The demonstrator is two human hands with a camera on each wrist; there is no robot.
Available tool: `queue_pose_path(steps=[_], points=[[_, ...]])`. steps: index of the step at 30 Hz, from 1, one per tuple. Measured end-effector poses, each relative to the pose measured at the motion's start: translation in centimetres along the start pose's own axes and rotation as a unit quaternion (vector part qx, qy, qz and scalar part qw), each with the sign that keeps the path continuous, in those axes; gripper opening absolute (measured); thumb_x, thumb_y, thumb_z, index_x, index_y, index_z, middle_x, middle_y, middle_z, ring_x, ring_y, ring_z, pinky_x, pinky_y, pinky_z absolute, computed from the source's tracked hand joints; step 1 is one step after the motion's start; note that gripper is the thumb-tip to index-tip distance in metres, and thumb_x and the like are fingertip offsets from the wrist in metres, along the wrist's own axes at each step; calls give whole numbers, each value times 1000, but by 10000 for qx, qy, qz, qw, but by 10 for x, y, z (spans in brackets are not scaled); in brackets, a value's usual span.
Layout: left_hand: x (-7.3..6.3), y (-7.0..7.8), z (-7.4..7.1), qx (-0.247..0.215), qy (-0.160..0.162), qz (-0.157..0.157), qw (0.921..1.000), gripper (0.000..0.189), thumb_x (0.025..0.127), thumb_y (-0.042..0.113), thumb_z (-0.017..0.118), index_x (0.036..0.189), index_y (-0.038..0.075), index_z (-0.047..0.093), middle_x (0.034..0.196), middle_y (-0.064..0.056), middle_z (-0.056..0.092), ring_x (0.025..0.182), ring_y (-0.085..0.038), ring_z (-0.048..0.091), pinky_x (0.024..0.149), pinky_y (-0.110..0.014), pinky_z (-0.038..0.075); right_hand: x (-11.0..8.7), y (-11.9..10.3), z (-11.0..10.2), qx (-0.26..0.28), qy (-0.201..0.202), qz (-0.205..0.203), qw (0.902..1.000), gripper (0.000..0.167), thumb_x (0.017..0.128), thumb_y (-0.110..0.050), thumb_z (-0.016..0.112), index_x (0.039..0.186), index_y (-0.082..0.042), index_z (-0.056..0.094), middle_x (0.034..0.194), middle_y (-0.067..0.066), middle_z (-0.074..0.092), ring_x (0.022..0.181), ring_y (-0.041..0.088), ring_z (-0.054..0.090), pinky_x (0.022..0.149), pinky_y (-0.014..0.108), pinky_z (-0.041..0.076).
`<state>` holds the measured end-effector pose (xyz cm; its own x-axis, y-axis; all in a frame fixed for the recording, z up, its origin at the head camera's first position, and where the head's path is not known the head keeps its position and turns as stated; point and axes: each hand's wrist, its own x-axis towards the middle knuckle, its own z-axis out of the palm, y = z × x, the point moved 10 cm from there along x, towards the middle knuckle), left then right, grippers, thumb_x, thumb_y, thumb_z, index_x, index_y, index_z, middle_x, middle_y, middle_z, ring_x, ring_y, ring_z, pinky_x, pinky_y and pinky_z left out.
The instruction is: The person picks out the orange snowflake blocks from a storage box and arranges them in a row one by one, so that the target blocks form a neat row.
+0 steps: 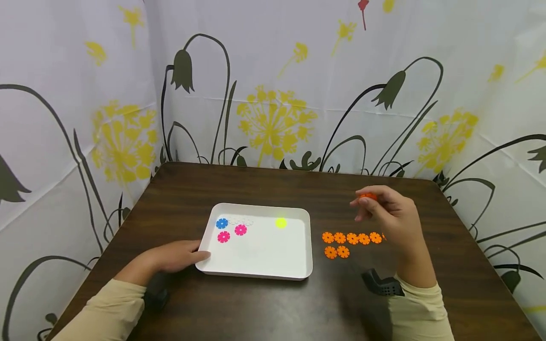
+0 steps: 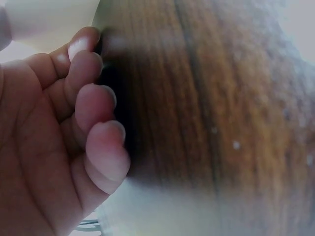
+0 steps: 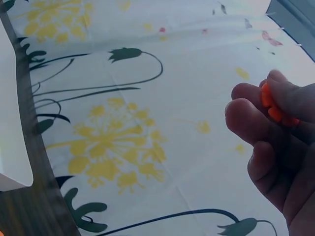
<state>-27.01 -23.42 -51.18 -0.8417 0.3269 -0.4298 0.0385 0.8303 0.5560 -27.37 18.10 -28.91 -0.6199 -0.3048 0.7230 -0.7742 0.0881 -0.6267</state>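
Note:
Raised above the right side of the table, my right hand (image 1: 394,218) pinches an orange notched disc (image 3: 275,110) between thumb and fingers; part of the disc is hidden by them. Below it on the table lie several orange notched discs (image 1: 352,238) in a row, with two more (image 1: 337,252) in front. My left hand (image 1: 177,255) holds the left edge of a white tray (image 1: 264,260), its thumb over the rim. In the left wrist view its fingers (image 2: 96,105) are bent close to the tabletop. Inside the tray are a blue disc (image 1: 222,223), two pink discs (image 1: 241,229) and a yellow disc (image 1: 281,222).
The dark wooden table (image 1: 264,312) runs back to a white curtain (image 1: 273,61) with flower prints, which also hangs along both sides. Near the tray's upper left are faint, clear-looking shapes (image 1: 244,221), hard to make out.

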Motion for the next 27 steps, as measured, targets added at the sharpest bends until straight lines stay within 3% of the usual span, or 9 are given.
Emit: queue_pose_path(steps=[8,13,17,27], points=[[0,1,-1,61,-3,0,10000,68,95,50,56,143,3,46,140,-20,53,128,-42,50,106,-62,38,-4,-2,-13,-565,126,415,9975,22,87,21,56,105,9,63,84,14,72,54,16,63,55,22,56],[0,2,1,48,-44,-12,10000,68,95,50,55,144,2,45,141,-21,52,129,-42,49,106,-62,37,-6,-4,-15,-271,152,506,9982,14,90,19,54,101,11,58,85,14,72,51,19,62,53,25,56],[0,3,0,36,-51,-14,10000,68,96,49,55,143,2,45,141,-21,52,128,-42,49,106,-62,37,-5,-3,-15,22,141,375,9992,11,89,21,53,96,13,54,77,15,69,47,18,61,51,25,55],[-1,3,1,19,-78,-43,10000,69,95,50,55,144,1,44,142,-22,51,130,-44,47,106,-63,36,-7,1,-23,-50,407,242,9989,10,89,21,54,96,14,54,69,14,64,49,17,61,51,21,53]])
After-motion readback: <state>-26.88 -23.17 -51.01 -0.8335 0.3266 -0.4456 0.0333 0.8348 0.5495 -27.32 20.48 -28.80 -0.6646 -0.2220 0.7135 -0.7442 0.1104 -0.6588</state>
